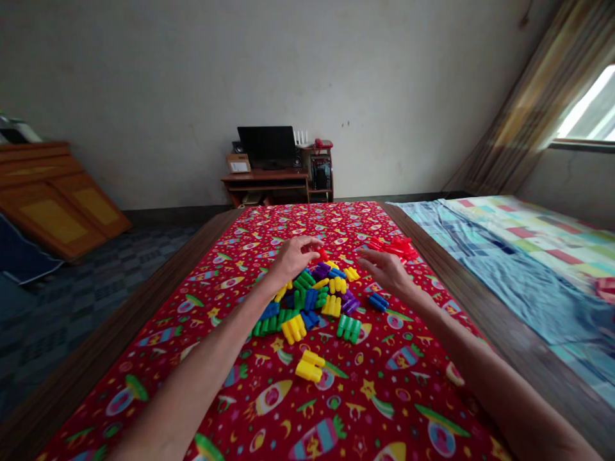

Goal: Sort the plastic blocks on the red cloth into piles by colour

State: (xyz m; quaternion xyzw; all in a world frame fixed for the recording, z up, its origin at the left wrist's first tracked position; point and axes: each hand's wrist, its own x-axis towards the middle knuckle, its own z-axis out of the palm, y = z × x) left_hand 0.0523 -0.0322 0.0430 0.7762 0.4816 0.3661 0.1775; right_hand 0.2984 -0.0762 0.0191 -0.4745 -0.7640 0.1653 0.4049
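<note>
A heap of plastic building blocks (pixel 314 301) in green, blue, yellow and purple lies in the middle of a red rocket-print cloth (pixel 384 397). My left hand (pixel 294 256) hovers over the heap's far left side, fingers curled, its fingertips pinching a small red block (pixel 323 255). My right hand (pixel 387 269) is at the heap's far right, fingers stretched out and holding nothing. Just beyond it sits a cluster of red blocks (pixel 396 247). A single yellow block (pixel 310 366) lies apart, nearer to me, and a blue one (pixel 378 301) rests below my right wrist.
The cloth covers a long wooden table (pixel 523 346). A bed with a patchwork sheet (pixel 519 256) runs along the right. A desk with a dark monitor (pixel 268 146) stands at the far wall, a wooden cabinet (pixel 57 205) at the left.
</note>
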